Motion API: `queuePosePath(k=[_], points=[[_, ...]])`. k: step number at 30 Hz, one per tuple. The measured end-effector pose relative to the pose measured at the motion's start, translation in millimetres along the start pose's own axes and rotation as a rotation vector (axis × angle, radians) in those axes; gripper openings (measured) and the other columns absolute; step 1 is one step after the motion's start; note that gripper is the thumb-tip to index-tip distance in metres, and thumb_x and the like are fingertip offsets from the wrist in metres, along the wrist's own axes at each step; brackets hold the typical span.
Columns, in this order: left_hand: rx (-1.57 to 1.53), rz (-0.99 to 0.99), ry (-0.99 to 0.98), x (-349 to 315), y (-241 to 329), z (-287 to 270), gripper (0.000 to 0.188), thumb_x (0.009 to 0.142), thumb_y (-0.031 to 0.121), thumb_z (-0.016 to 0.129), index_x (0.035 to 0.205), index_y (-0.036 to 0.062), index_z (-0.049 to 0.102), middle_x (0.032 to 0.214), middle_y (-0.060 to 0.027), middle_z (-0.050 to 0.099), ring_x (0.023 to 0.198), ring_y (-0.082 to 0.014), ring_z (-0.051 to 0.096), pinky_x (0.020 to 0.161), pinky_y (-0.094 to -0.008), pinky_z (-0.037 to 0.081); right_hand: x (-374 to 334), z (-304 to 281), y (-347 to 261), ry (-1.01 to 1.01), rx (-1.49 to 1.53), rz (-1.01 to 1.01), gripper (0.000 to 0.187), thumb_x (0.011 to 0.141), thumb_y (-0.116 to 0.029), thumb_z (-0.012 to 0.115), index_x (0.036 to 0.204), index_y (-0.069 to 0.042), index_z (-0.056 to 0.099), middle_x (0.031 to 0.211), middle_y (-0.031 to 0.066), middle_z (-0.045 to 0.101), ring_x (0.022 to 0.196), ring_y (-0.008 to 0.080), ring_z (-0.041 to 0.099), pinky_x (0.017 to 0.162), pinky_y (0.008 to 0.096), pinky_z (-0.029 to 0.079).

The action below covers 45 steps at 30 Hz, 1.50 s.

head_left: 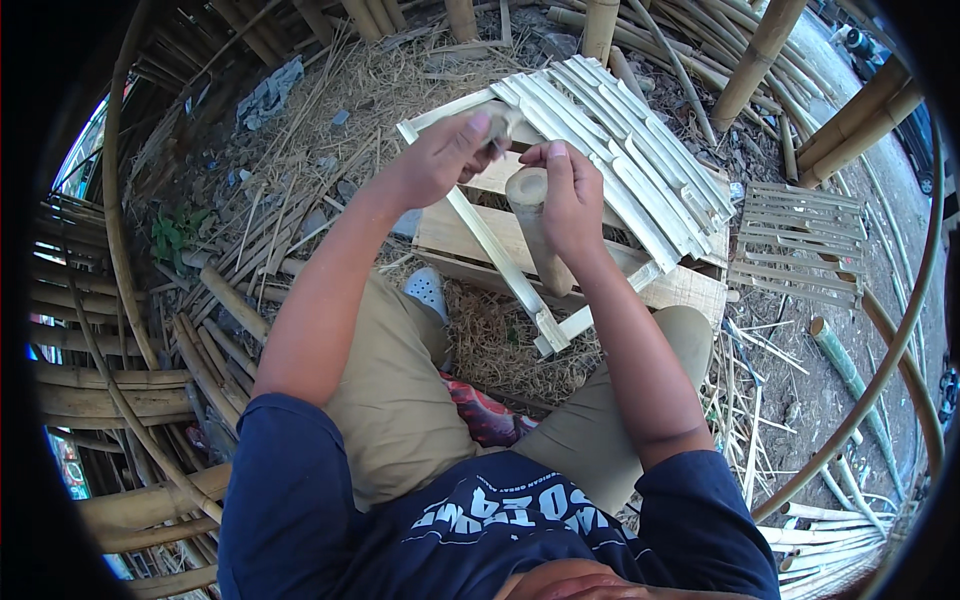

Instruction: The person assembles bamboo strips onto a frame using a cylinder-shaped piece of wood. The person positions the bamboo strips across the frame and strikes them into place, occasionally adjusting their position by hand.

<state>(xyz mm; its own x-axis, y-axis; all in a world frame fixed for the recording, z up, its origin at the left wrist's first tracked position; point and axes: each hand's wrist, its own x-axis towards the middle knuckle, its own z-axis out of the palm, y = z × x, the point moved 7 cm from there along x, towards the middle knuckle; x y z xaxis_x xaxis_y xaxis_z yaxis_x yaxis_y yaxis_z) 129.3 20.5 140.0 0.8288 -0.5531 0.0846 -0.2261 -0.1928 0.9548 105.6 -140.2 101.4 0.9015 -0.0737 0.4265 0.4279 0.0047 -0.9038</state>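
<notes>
My left hand point(450, 160) is raised over the left end of a slatted bamboo panel point(620, 150). Its fingers are closed around a small greyish thing point(503, 122), too blurred to name. Close by on the right, my right hand point(570, 195) has its thumb and fingers pinched together; whatever they hold is hidden or too small. Beside that hand a thick round wooden piece point(533, 225) stands tilted, its cut end up. The panel's pale split slats overlap in rows on a frame, which rests on a low wooden bench point(470, 235) before my knees.
A smaller slatted bamboo rack point(800, 240) lies at the right. Bamboo posts point(760, 60) rise at the back right, with a green bamboo pole point(850, 365) on the ground. Curved bamboo bars point(120, 180) stand on the left. Straw and offcuts litter the ground around a small green plant point(178, 233).
</notes>
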Motion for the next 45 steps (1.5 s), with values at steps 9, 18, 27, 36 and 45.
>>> queuePosePath(k=[9, 18, 27, 36, 45], points=[[0.578, -0.068, -0.063, 2, 7, 18, 0.065, 0.111, 0.048, 0.036, 0.084, -0.0060, 0.061, 0.068, -0.0137, 0.059, 0.067, -0.0238, 0.054, 0.068, -0.0391, 0.048, -1, 2, -3, -0.053, 0.056, 0.043, 0.041, 0.109, -0.029, 0.045, 0.092, 0.002, 0.065, 0.078, 0.0095, 0.067, 0.075, 0.0125, 0.059, 0.070, 0.0320, 0.048], [0.648, -0.030, -0.082, 1, 4, 14, 0.065, 0.111, 0.047, 0.035, 0.086, -0.0065, 0.061, 0.070, -0.0151, 0.060, 0.068, -0.0266, 0.056, 0.071, -0.0390, 0.048, 2, 6, -17, -0.161, -0.009, 0.143, 0.046, 0.108, -0.037, 0.048, 0.097, 0.004, 0.066, 0.086, 0.0107, 0.067, 0.078, 0.0159, 0.060, 0.076, 0.0333, 0.049], [0.257, -0.175, -0.003, 2, -24, 6, 0.052, 0.108, 0.045, 0.047, 0.087, 0.0007, 0.063, 0.072, -0.0032, 0.058, 0.067, -0.0160, 0.055, 0.065, -0.0338, 0.045, -17, 18, 14, -0.116, 0.069, 0.306, 0.072, 0.111, -0.053, 0.030, 0.090, 0.004, 0.069, 0.074, 0.0097, 0.066, 0.072, 0.0155, 0.060, 0.067, 0.0354, 0.047], [-0.017, -0.401, 0.108, 9, -34, 23, 0.034, 0.104, 0.036, 0.049, 0.083, 0.0103, 0.058, 0.061, 0.0009, 0.048, 0.048, -0.0081, 0.042, 0.044, -0.0251, 0.030, -19, 16, 0, -0.167, -0.013, 0.123, 0.073, 0.111, -0.051, 0.032, 0.088, 0.005, 0.073, 0.070, 0.0092, 0.068, 0.067, 0.0150, 0.063, 0.065, 0.0326, 0.050], [-0.145, -0.496, 0.141, 7, -51, 22, 0.034, 0.104, 0.030, 0.036, 0.081, 0.0143, 0.056, 0.058, 0.0044, 0.043, 0.046, -0.0073, 0.035, 0.044, -0.0254, 0.026, -18, 15, -2, -0.181, 0.109, 0.146, 0.069, 0.111, -0.050, 0.036, 0.092, 0.004, 0.075, 0.073, 0.0091, 0.070, 0.071, 0.0136, 0.064, 0.069, 0.0312, 0.052]])
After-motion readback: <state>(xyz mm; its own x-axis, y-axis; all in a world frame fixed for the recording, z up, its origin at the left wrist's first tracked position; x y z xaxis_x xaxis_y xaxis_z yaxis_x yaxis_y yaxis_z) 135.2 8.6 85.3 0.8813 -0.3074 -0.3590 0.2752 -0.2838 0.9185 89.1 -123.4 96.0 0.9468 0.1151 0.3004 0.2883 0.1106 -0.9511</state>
